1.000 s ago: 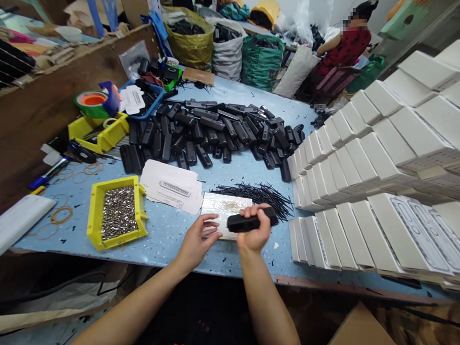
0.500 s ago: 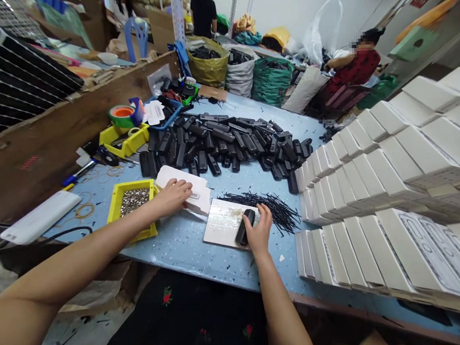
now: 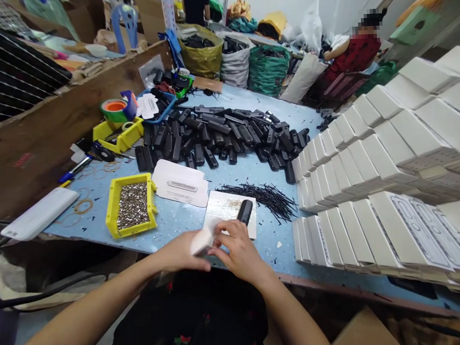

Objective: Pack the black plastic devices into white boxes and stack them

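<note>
Folded white card (image 3: 201, 241) pinched between left hand (image 3: 180, 253) and right hand (image 3: 239, 253): lower part hidden behind fingers, print unreadable. Left fingertips tucked out of sight under card. Black case (image 3: 244, 211) just beyond right hand: near end covered by knuckles. White box stacks (image 3: 386, 186) right of grip: cut by right edge. Contents of yellow bin (image 3: 131, 205) left of grip: too small to tell.

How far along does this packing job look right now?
Done: many closed white boxes stacked on the right. In hand: left hand and right hand hold a flat white carton together, one black part lying on the white pad ahead. Left: a big pile of black parts and more flat cartons.
</note>
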`<state>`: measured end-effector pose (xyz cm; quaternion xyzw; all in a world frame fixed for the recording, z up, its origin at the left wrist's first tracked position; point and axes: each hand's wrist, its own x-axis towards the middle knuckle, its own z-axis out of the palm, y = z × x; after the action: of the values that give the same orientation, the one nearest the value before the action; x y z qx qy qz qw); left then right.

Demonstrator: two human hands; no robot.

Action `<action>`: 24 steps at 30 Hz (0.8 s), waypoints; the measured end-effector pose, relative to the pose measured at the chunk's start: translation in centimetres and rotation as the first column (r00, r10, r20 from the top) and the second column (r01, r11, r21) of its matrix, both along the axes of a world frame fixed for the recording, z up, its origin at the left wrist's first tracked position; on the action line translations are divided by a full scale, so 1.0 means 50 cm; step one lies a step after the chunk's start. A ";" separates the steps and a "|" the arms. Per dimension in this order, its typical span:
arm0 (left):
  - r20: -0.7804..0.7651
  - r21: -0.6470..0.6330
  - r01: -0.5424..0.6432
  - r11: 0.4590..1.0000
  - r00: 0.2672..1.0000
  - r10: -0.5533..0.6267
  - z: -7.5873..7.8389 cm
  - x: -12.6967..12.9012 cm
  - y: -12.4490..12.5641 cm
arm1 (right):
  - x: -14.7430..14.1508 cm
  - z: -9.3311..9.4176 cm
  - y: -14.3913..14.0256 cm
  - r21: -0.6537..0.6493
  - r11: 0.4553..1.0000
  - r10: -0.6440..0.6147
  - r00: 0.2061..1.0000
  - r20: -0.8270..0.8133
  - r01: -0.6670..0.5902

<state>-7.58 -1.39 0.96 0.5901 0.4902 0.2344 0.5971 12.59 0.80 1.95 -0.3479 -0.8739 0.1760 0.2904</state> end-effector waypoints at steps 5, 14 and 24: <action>-0.270 0.260 0.119 0.958 0.962 -0.046 0.021 -0.032 0.002 | 0.011 -0.024 -0.014 -0.443 0.896 -0.179 0.941 -0.288 0.035; -0.193 0.325 -0.005 0.946 0.979 0.071 0.026 0.044 -0.002 | -0.013 -0.048 0.000 -0.573 0.784 -0.182 0.793 -0.581 -0.240; -0.067 0.090 -0.101 0.991 0.992 0.107 0.023 0.059 0.014 | -0.029 -0.024 -0.018 -0.344 0.939 -0.119 0.914 -0.388 -0.024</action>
<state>-4.66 -0.68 2.10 0.5969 0.5310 0.2649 0.5400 11.12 -0.11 0.76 -0.3706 -0.7423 0.3856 0.4037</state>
